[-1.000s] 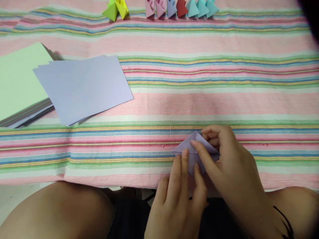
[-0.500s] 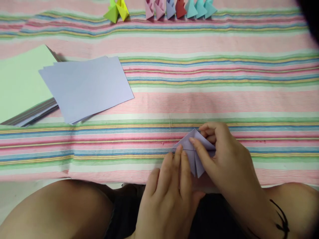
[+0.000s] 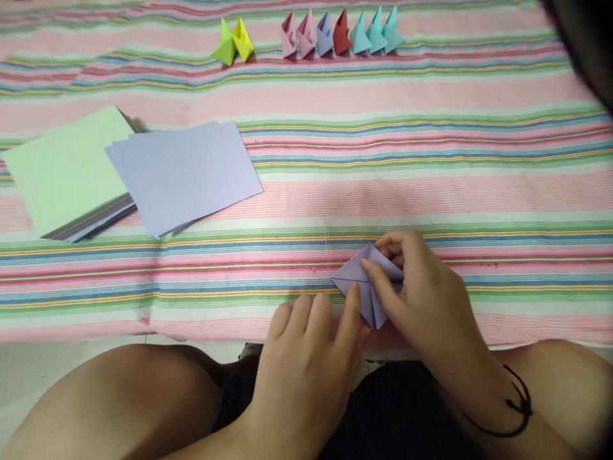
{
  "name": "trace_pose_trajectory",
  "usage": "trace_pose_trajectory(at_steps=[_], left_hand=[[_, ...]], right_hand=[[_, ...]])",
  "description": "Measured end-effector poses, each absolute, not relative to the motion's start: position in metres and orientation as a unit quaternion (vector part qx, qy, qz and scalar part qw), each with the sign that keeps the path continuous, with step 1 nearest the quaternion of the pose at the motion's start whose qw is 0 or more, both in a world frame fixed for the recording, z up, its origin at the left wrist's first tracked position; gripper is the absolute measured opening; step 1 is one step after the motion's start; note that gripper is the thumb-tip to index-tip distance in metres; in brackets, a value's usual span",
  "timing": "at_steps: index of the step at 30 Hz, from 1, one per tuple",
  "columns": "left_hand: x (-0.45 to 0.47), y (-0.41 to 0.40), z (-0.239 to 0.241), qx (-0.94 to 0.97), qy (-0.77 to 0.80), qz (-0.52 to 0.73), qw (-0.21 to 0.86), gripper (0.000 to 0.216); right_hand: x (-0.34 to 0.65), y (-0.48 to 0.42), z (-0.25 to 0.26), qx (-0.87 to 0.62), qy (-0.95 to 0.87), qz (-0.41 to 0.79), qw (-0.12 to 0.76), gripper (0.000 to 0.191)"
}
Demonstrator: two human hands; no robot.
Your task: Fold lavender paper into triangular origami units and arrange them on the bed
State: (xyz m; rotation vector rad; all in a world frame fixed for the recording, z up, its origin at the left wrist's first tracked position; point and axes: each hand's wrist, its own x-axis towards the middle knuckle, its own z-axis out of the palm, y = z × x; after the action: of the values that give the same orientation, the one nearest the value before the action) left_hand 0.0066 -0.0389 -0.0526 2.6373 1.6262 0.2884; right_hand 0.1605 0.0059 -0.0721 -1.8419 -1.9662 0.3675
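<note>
A folded sheet of purple origami paper point(image 3: 352, 268), diamond-shaped with crease lines meeting near its middle, lies by the table's front edge. My right hand point(image 3: 424, 294) pinches its right side, thumb on top and the other fingers curled at the far edge. With its index fingertip, my left hand point(image 3: 311, 358) presses the paper left of centre. The left thumb is mostly hidden near the lower corner, and the other left fingers are bent.
Left of the hands lie a stack of light green paper point(image 3: 71, 172) and several loose lavender sheets point(image 3: 191, 179) overlapping it. Small folded paper figures stand at the back: yellow-green ones point(image 3: 227, 48), pink, lavender, a red one point(image 3: 341, 35) and turquoise ones point(image 3: 378, 35). A striped cloth point(image 3: 431, 191) covers the table.
Several left fingers have come off the paper and bent back, leaving the index finger on it. The right hand keeps its pinch. The whole view has shifted slightly.
</note>
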Motion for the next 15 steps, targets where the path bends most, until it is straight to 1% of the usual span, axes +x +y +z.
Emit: trace_pose_trajectory(at_steps=[3,11,15], left_hand=[[0.0088,-0.0392,-0.0561,0.851,0.519,0.077,0.035,0.035],[0.004,-0.0387,-0.0593,0.861,0.502,0.075,0.034,0.041],[0.0049,-0.0373,-0.0596,0.856,0.507,0.083,0.06,0.038]], right_hand=[[0.1607,0.006,-0.0733,-0.661,-0.706,0.135,0.213,0.016],[0.1602,0.0064,-0.0725,-0.662,-0.706,0.139,0.209,0.016],[0.1602,0.0065,-0.0724,-0.661,-0.707,0.134,0.21,0.015]])
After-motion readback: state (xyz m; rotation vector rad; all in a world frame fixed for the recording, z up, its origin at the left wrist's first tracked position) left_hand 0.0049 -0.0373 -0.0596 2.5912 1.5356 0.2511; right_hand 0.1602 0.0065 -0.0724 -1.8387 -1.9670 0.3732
